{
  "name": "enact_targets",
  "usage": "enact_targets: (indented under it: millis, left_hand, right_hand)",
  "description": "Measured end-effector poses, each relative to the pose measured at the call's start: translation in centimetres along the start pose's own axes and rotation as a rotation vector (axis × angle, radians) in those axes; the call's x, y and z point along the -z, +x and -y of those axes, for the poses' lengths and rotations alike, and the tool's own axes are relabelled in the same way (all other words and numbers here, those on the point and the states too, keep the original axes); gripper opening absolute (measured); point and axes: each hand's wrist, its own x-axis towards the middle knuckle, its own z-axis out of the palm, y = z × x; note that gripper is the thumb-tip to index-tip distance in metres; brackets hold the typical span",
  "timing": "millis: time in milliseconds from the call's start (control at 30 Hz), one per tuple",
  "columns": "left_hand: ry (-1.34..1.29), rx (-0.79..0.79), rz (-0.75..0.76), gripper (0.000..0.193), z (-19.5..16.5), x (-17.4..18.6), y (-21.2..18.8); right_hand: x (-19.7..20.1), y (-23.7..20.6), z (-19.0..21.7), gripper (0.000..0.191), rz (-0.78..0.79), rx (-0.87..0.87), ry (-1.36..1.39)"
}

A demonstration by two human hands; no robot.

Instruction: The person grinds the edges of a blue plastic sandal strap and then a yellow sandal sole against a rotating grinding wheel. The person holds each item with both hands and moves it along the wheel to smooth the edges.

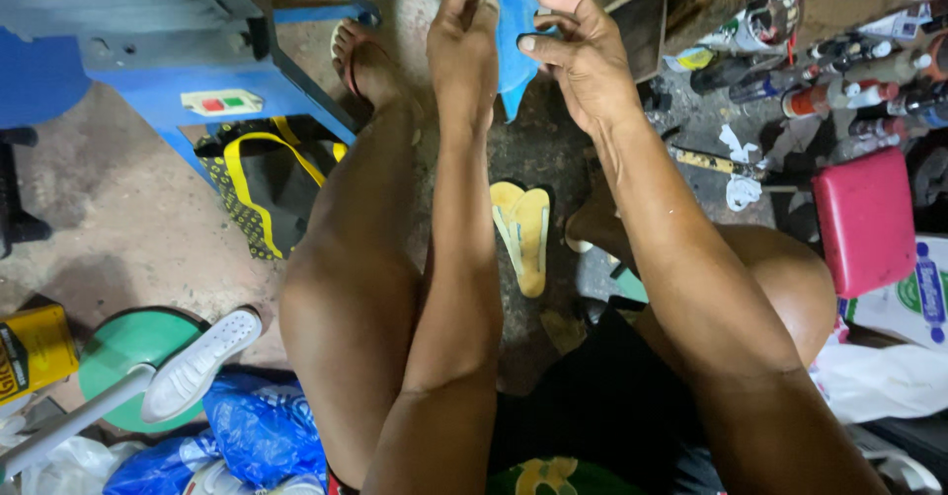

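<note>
1. One blue strip-shaped piece (512, 31) is seen in the head view, held upright between two hands above the floor.
2. It is pinched by the left hand (464, 46) and the right hand (585, 56).
3. Two yellow insoles (523, 230) are laid below; one white shoe (200, 362) is seen at lower left.

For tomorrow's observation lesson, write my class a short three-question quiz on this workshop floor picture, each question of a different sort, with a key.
1. True or false: both hands grip the blue sole-shaped piece.
2. Which lies on the floor between the person's legs? A) yellow insoles B) a hammer C) a red cup
3. Fill in: the white shoe rests partly on a round ____ lid.

Key: 1 true, the left hand and right hand both hold it. 2 A. 3 green.
</note>
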Motion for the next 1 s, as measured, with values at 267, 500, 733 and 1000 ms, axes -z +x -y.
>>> enact_targets:
  millis: [267,500,733,1000]
  left_hand:
    - [-0.272,0.025,-0.110,0.028,-0.2,-1.4,3.1]
    - [-0.358,0.037,-0.071,0.026,0.6,-2.1,3.7]
    - [-0.234,0.115,-0.052,0.026,0.8,0.2,1.6]
    - [0.575,0.134,0.184,0.023,0.9,1.4,-1.9]
  right_hand:
    - [-0.8,2.3,0.3,0.044,-0.002,-0.051,0.387]
    - [-0.3,3.2,-0.5,0.042,0.076,-0.027,0.525]
    - [-0.3,0.7,-1.0,0.057,0.067,-0.086,0.411]
    - [3.4,-1.8,1.2,0.043,-0.180,-0.024,-1.263]
